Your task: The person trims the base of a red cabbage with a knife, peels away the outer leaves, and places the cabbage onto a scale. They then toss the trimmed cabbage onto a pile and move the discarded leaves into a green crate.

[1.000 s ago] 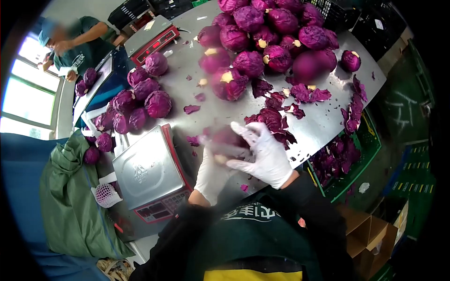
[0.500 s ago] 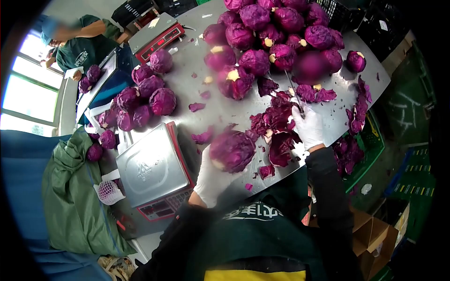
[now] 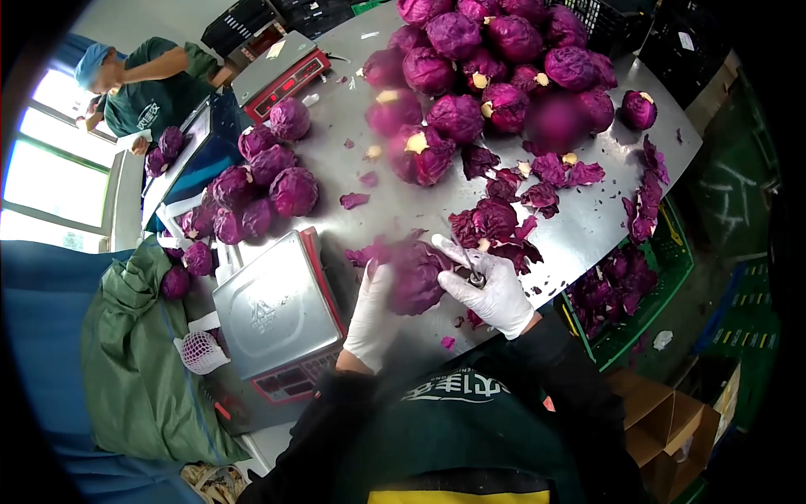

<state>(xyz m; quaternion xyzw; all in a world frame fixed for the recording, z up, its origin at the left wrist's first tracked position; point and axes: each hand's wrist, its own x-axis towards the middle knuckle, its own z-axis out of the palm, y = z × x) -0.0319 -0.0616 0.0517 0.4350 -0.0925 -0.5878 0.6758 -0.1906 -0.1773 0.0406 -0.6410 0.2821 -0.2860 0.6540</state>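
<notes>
A person in a dark green top stands at a steel table [image 3: 579,223], both hands in white gloves. The left hand [image 3: 372,317] cups a red cabbage [image 3: 417,279] from the near side, fingers wrapped around it. The cabbage sits at the table's near edge, just right of a weighing scale [image 3: 269,307]. The right hand [image 3: 494,290] rests against the cabbage's other side. Its fingers are curled around a small knife [image 3: 467,260], with the forefinger stretched toward the head.

Torn purple leaves [image 3: 495,220] lie scattered just beyond the hands, and more fill a green crate [image 3: 638,294] below the table's right edge. A smaller group of cabbages [image 3: 269,189] sits left of the scale and looks tidy, so some heads seem finished. A large heap of cabbages [image 3: 495,50] at the far end, pale stalk ends showing, appears untouched, so most of the work looks to be left. Another person [image 3: 155,80] works at the far left corner.
</notes>
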